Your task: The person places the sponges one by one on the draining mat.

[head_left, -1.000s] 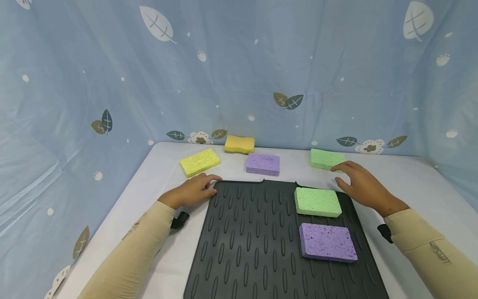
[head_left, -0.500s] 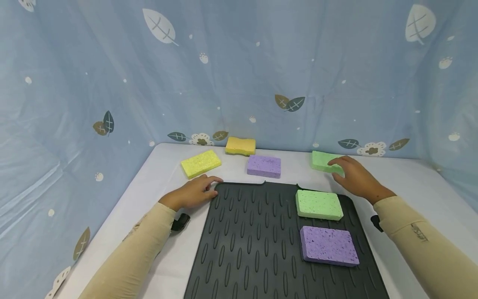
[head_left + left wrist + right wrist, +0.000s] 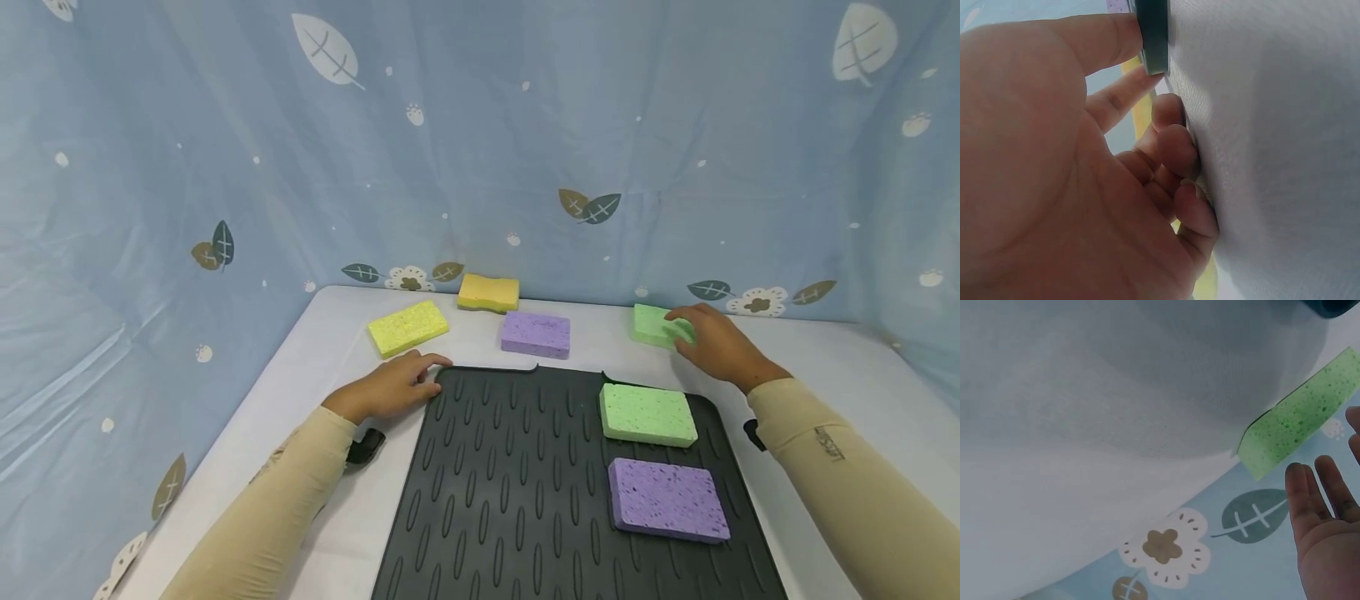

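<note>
My left hand (image 3: 392, 387) is at the far left corner of the black ribbed mat (image 3: 480, 500). In the left wrist view, thumb and index finger touch the mat's edge (image 3: 1154, 40) around the corner, while the other fingers curl against the white cloth. My right hand (image 3: 722, 346) hovers over a green sponge (image 3: 649, 326) at the back right and partly covers it. The right wrist view has the fingers extended beside that speckled sponge (image 3: 1304, 415), apart from it. On the mat's right side lie a light green sponge (image 3: 648, 413) and, nearer, a purple sponge (image 3: 667, 500).
Behind the mat, a yellow speckled sponge (image 3: 408, 328), a wavy yellow sponge (image 3: 488, 292) and a purple sponge (image 3: 536, 334) lie on the white-covered table (image 3: 330, 350). A blue leaf-patterned curtain (image 3: 450, 150) hangs along the back and sides.
My right hand has moved left and slightly away from me, until it is over the green sponge at the back. My left hand stays at the mat's corner.
</note>
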`<state>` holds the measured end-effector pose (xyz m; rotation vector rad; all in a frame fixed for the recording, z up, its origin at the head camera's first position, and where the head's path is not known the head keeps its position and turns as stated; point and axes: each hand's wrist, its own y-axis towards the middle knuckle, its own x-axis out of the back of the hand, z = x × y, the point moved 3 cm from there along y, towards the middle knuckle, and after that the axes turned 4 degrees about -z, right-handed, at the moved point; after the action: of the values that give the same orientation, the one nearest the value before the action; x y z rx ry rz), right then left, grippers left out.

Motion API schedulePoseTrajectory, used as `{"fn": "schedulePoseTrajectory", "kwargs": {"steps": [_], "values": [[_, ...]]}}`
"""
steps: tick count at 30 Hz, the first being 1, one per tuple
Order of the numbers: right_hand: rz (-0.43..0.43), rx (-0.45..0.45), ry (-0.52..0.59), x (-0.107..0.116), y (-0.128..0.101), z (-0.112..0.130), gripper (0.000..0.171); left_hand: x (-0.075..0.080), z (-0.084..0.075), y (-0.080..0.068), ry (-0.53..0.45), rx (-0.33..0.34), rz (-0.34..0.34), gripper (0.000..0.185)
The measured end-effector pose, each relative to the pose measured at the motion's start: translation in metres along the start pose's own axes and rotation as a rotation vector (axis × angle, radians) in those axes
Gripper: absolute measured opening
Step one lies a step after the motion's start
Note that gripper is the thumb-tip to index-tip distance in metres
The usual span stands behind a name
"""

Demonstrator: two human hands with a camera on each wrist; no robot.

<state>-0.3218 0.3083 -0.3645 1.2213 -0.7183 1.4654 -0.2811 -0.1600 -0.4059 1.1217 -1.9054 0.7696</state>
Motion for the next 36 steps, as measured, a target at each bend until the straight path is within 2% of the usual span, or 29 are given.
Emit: {"fn": "schedulePoseTrajectory", "kwargs": {"steps": [12, 26, 36], "values": [[0.045, -0.006, 0.019, -0.006, 0.013, -0.012, 0.049, -0.001, 0.000, 0.000, 0.003, -0.009, -0.006, 0.044], [0.119, 0.002, 0.008, -0.009, 0.022, -0.011, 0.054, -0.001, 0.001, 0.001, 0.009, -0.020, -0.016, 0.044], [0.132, -0.035, -0.067, -0.015, 0.025, -0.015, 0.055, 0.001, -0.001, 0.000, 0.012, -0.022, -0.013, 0.044]]}}
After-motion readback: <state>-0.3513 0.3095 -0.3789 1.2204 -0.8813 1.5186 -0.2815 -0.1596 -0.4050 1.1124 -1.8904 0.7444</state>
